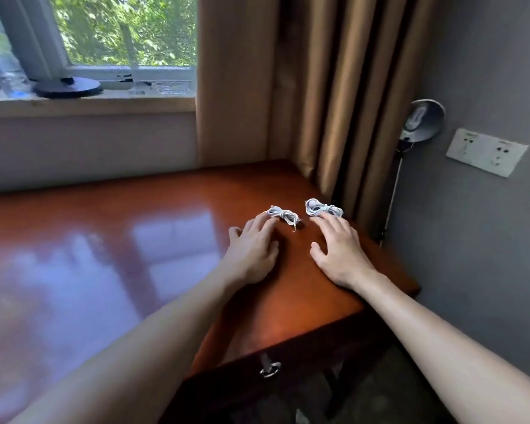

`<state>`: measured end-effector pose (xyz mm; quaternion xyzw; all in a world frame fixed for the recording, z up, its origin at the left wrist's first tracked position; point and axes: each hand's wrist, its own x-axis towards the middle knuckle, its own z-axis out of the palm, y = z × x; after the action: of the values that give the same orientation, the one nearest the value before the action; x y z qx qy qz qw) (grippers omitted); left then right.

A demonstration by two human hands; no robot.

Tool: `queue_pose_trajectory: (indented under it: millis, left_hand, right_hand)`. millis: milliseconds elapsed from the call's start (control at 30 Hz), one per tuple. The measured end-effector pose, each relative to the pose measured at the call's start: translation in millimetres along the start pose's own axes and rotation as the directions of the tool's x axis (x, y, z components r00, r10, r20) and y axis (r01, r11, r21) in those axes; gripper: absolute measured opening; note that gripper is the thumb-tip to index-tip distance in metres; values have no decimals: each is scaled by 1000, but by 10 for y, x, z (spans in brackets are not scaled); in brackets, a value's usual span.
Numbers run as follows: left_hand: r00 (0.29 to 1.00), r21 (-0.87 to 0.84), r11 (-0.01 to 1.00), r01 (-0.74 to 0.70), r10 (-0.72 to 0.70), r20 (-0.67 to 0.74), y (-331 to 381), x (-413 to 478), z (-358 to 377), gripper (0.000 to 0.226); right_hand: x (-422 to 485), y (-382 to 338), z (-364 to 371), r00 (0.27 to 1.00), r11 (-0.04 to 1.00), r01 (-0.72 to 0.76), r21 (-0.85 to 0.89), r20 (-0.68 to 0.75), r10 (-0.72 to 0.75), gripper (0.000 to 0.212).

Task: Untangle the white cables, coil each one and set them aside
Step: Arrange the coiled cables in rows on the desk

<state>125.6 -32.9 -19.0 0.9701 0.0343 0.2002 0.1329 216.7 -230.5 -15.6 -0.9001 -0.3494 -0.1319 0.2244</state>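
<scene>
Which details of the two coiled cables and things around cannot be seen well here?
Head view, too small: the plug types of the left cable bundle and the right cable bundle.
Head view, hidden: the right cable bundle's near edge, under fingertips of the right hand.
Head view, cut off: the bottle, by the frame's top-left corner.

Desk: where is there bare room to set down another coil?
Left of the left hand the desk is bare to the far wall. A smaller patch lies between it and the right hand. Crowded: back right corner by the curtain, where the left coil and right coil lie.
</scene>
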Motion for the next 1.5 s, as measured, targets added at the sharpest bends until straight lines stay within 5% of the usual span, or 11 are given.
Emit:
queue_pose_trajectory:
  millis: [133,367,733,967,1233,1500]
  left_hand:
    - [999,21,1000,-7,8,-50,44,293,144,56]
    - [999,14,1000,-28,28,42,10,452,216,64]
    - [991,92,994,54,-42,-125,1,351,227,31]
    - [987,101,994,37,-21,-157,27,214,155,24]
    - [988,112,986,124,-111,-111,44,-159,1,27]
    - [999,176,984,40,-38,-10,98,-646,-288,38]
  right_hand:
    - [141,57,43,995,998,-58,-14,-77,57,65]
    - [198,73,150,993,987,-110,-113,28,114,83]
    - [157,54,157,970,983,-80,-165,-241,38,57]
    - [142,50,152,976,987,-71,-141,-213,40,30]
    - [57,-68,69,986,958,-153,-243,-103,131,34]
    - [-312,-188,-132,998,932,53,-358,2,-56,42]
